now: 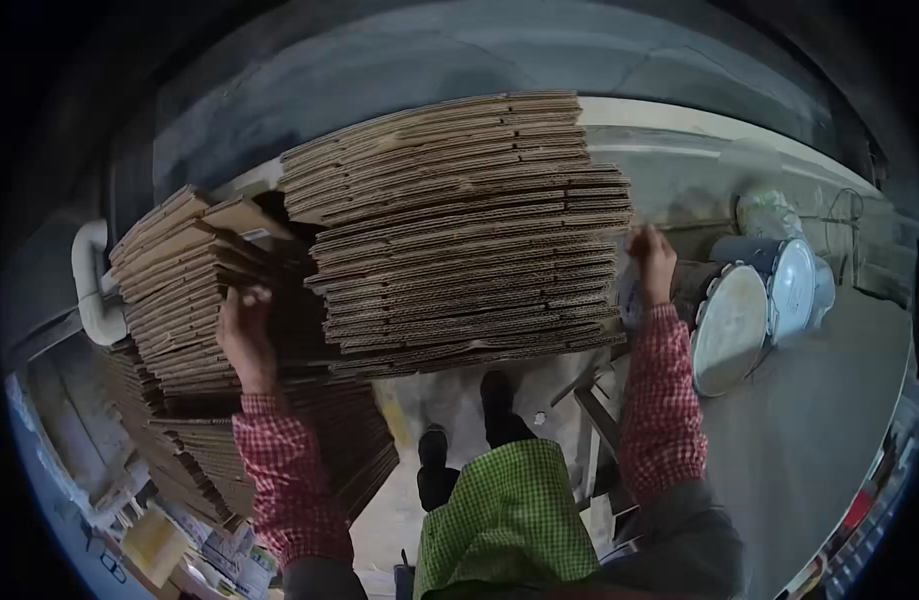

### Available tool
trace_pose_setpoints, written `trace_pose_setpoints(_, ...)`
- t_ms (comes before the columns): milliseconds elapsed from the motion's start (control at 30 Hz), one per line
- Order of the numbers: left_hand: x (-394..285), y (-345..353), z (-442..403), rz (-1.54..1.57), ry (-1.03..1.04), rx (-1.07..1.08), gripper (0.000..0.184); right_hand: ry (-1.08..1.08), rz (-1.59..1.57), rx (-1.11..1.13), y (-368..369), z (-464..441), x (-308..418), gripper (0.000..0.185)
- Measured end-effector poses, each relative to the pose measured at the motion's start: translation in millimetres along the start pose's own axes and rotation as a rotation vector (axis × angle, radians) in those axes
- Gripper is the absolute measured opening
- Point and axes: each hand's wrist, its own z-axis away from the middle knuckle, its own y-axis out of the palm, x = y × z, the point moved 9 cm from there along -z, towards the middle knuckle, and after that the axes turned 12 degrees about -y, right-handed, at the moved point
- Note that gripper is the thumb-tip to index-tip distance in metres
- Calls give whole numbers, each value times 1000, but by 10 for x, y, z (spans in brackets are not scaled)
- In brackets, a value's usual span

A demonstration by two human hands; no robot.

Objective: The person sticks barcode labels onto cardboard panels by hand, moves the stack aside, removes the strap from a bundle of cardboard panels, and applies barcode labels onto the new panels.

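Observation:
A tall stack of flattened cardboard boxes point(470, 240) stands in front of me, its corrugated edges facing me. My left hand point(248, 335) is raised in front of a second cardboard stack point(175, 300) on the left, its fingers loosely bent and a little apart, with nothing visible in them. My right hand point(655, 265) is just beside the right edge of the tall stack. Its fingers are curled in and I see nothing held; whether it touches the cardboard I cannot tell. Both sleeves have red-and-white checked covers.
More flattened cardboard point(320, 440) lies low at the left. On the right are a drum with a pale lid point(730, 330) and a blue drum point(792, 290). A white pipe point(92, 285) runs at the far left. My feet are on the floor point(400, 500) below the stack.

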Motion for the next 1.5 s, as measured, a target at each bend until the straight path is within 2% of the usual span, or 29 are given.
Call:
trace_pose_setpoints(33, -8, -171, 335, 21, 16, -31, 21, 244, -16, -1, -354, 360, -634, 26)
trace_pose_setpoints(67, 16, -280, 690, 6, -55, -19, 20, 227, 177, 92, -541, 801, -1005, 22)
trace_pose_setpoints(133, 78, -325, 1405, 28, -199, -62, 19, 505, 268, 322, -627, 1852, -1376, 18)
trace_pose_setpoints(167, 121, -304, 1759, 66, -274, -122, 20, 818, 178, 461, -649, 2466, -1520, 18)
trace_pose_setpoints(200, 120, -261, 2056, 2, -347, -136, 20, 933, 164, 431, -452, 2831, -1223, 21)
trace_pose_setpoints(267, 131, -378, 2590, -207, -443, -145, 16, 1086, 440, 369, 48, 3222, -323, 20)
trace_pose_setpoints(333, 65, -298, 3089, -404, -593, -26, 25, 1008, 262, 462, 289, 3455, -244, 23)
trace_pose_setpoints(367, 244, -362, 3411, -299, -793, 12, 22, 938, 84, 486, 455, 3522, -176, 25)
trace_pose_setpoints(433, 590, -661, 4005, -521, -812, 243, 23, 930, 184, 591, 674, 3490, 174, 28)
trace_pose_setpoints(467, 597, -960, 4295, -498, -803, 157, 23, 911, 151, 620, 733, 3497, 318, 29)
trace_pose_setpoints(533, 688, -1428, 4886, -1029, -700, 226, 18, 844, 86, 627, 532, 3542, 148, 35)
trace_pose_setpoints(567, 861, -1851, 5168, -997, -709, 152, 18, 847, 167, 639, 466, 3620, 307, 35)
trace_pose_setpoints(633, 1046, -2533, 5725, -1396, -447, 171, 21, 896, 297, 610, 229, 3753, 474, 31)
trace_pose_setpoints(667, 969, -2975, 6093, -1117, -608, -98, 25, 945, 351, 571, 17, 3877, 476, 28)
trace_pose_setpoints(733, 863, -3485, 6918, -805, -859, -495, 30, 942, 552, 822, -177, 3961, 525, 27)
trace_pose_setpoints(767, 856, -3670, 7400, -781, -979, -631, 30, 910, 650, 920, -198, 4009, 576, 26)
trace_pose_setpoints(833, 1228, -3841, 8261, -849, -920, -659, 29, 828, 816, 1075, -118, 4114, 692, 25)
trace_pose_setpoints(900, 1627, -3677, 8879, -1157, -962, -198, 31, 737, 922, 1191, 210, 4501, 824, 25)
trace_pose_setpoints(967, 2460, -3775, 9731, -409, -1319, -532, 30, 652, 960, 1307, 678, 4982, 867, 24)
trace_pose_setpoints(1033, 2640, -3777, 9915, -521, -1114, -411, 29, 537, 990, 1453, 1191, 5615, 1040, 23)
trace_pose_setpoints(1067, 2844, -3871, 10022, -482, -1263, -477, 30, 465, 1003, 1542, 1461, 5990, 1124, 23)
trace_pose_setpoints(1133, 2494, -4178, 10087, -361, -1244, -591, 30, 257, 1047, 1752, 1915, 6748, 1369, 22)
trace_pose_setpoints(1200, 2452, -4602, 10065, -321, -1086, -840, 29, -96, 1042, 1986, 2394, 7572, 1602, 22)
trace_pose_setpoints(1233, 2407, -4739, 10063, -78, -1011, -919, 29, -139, 995, 2023, 2597, 7956, 1739, 22)
trace_pose_setpoints(1267, 2160, -4878, 10017, 167, -922, -986, 29, -96, 927, 2024, 2777, 8380, 1859, 22)
trace_pose_setpoints(1333, 1912, -5213, 9943, 227, -894, -1018, 30, 439, 745, 1873, 2981, 9136, 2024, 21)
trace_pose_setpoints(1433, 1785, -5639, 9861, 281, -850, -1109, 31, 424, 581, 2040, 3307, 10116, 2239, 25)
trace_pose_setpoints(1467, 1747, -5798, 9881, 285, -832, -1158, 31, 331, 795, 2014, 3345, 10278, 2258, 25)
trace_pose_setpoints(1500, 1724, -5917, 9868, 283, -823, -1147, 32, 338, 802, 2017, 3399, 10420, 2169, 25)
